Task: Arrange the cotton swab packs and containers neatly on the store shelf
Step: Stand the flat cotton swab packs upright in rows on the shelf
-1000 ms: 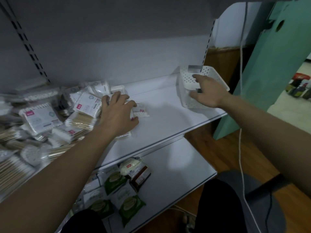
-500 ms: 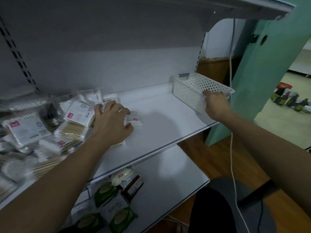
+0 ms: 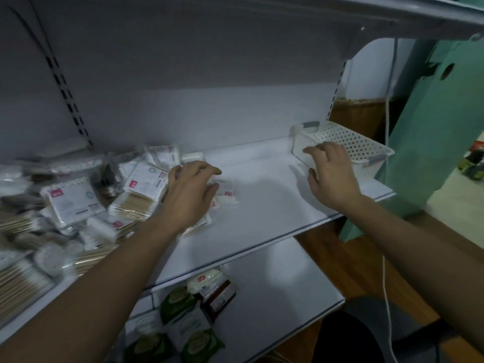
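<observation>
A jumbled pile of cotton swab packs covers the left half of the white shelf. My left hand lies palm down at the pile's right edge, fingers curled over a small pack of white swabs. A white perforated basket stands at the shelf's far right end. My right hand hovers just in front of the basket's left wall with fingers spread and loose, holding nothing.
The lower shelf holds green wipe packs and a brown box. A white cord hangs at the right over the wooden floor. A teal panel stands right of the shelving.
My right hand has let go of the basket's front corner and moved left, in front of its side wall. The view tilted up. My left hand stays on the small pack.
</observation>
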Demonstrator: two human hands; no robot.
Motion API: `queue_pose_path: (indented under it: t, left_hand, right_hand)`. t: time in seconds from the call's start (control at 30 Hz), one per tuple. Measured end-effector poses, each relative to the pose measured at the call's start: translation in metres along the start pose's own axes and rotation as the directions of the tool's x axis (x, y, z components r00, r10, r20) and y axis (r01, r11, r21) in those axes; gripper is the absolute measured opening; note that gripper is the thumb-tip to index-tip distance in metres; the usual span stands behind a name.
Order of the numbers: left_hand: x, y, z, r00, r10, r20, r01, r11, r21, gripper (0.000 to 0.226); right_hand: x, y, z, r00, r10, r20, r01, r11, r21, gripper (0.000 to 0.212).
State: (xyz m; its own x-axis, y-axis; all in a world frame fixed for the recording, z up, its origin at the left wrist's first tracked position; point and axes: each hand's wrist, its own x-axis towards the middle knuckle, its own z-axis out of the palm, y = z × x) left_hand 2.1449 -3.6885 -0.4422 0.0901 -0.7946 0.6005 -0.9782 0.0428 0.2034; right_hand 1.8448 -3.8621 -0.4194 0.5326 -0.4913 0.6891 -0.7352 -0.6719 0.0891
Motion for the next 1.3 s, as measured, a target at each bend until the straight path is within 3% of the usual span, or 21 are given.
queue_pose_path:
  t: [0.07,0.17,0.3,0.53,0.73,0.83,0.97,1.07,1.17,1.23,1.3]
  left_hand:
    - [-0.002,-0.003,-0.006,0.999,0.037,-0.028,-0.037,0.999,-0.012,0.031]
    - [-0.011,-0.003,-0.012,0.996,0.073,-0.058,-0.067,0.993,0.094,0.033]
    - [-0.022,-0.002,-0.011,0.998,0.063,0.018,-0.066,0.973,0.22,0.044]
    - [-0.03,0.002,-0.006,1.0,0.002,-0.03,0.003,0.982,0.189,0.048]
    - [-0.033,0.001,-0.002,0.985,-0.012,-0.175,0.022,0.998,0.056,0.04]
    - [-0.03,-0.002,0.0,0.983,-0.025,-0.182,0.032,0.999,0.034,0.04]
    - [-0.029,-0.005,0.001,0.984,-0.064,-0.164,0.067,0.998,0.01,0.042]
    - [-0.028,-0.007,0.002,0.985,-0.073,-0.157,0.075,0.997,0.006,0.043]
    - [-0.026,-0.005,0.0,0.985,-0.097,-0.142,0.101,0.995,0.021,0.044]
    - [-0.024,-0.001,-0.003,0.987,-0.112,-0.113,0.12,0.991,0.063,0.045]
    - [-0.017,0.003,-0.008,0.991,-0.125,-0.052,0.131,0.982,0.132,0.047]
  right_hand:
    - [0.002,-0.03,0.011,0.998,-0.03,0.05,0.021,0.983,0.184,0.043]
    - [0.006,-0.072,0.037,0.977,-0.028,0.21,-0.07,0.893,0.444,0.037]
    - [0.015,-0.11,0.066,0.944,-0.08,0.319,-0.139,0.782,0.607,0.035]
    - [0.013,-0.115,0.067,0.905,-0.126,0.405,-0.199,0.718,0.667,0.055]
    - [0.012,-0.119,0.076,0.899,-0.278,0.339,0.007,0.782,0.623,0.07]
    - [0.011,-0.12,0.084,0.915,-0.254,0.314,0.031,0.82,0.572,0.06]
    - [0.01,-0.119,0.084,0.946,-0.194,0.26,-0.015,0.775,0.631,0.044]
    - [0.017,-0.114,0.075,0.941,0.008,0.338,-0.254,0.677,0.69,0.022]
    - [0.023,-0.107,0.068,0.872,0.195,0.449,-0.49,0.328,0.808,0.038]
    - [0.024,-0.106,0.065,0.83,0.232,0.508,-0.544,0.13,0.829,0.04]
    - [0.024,-0.104,0.067,0.815,0.236,0.528,-0.567,0.141,0.812,0.041]
